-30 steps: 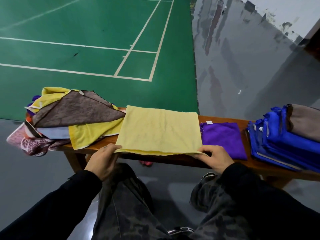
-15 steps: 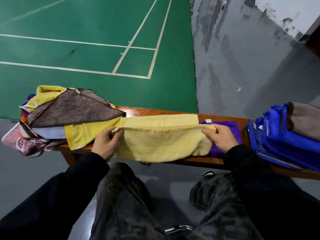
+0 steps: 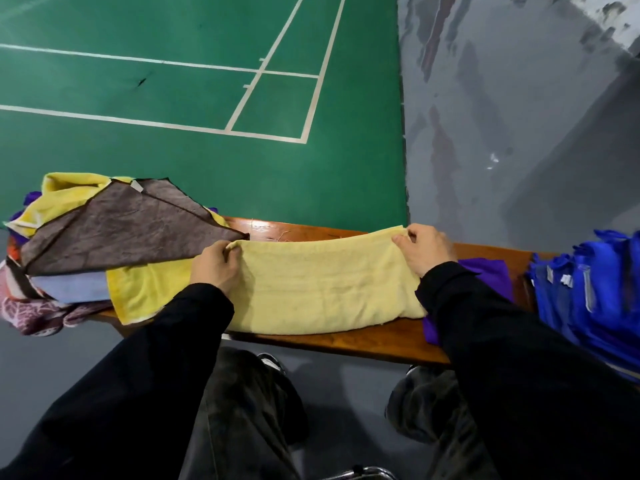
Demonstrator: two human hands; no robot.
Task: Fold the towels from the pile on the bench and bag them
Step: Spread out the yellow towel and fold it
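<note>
Yellow towel [image 3: 325,282] spans between left hand [image 3: 216,266], right hand [image 3: 424,247]; both pinch far corners.

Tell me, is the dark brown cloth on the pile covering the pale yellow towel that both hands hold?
No: the dark brown cloth only reaches the corner of the pale yellow towel near the left hand.

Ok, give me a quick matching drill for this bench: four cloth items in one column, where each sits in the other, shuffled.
Items:
1 pale yellow towel
2 brown towel
3 purple towel
4 blue bags

Places:
A right end of the bench
B on top of the left pile
C pinched by both hands
D under the right sleeve

Pairs: 1-C, 2-B, 3-D, 4-A
</note>
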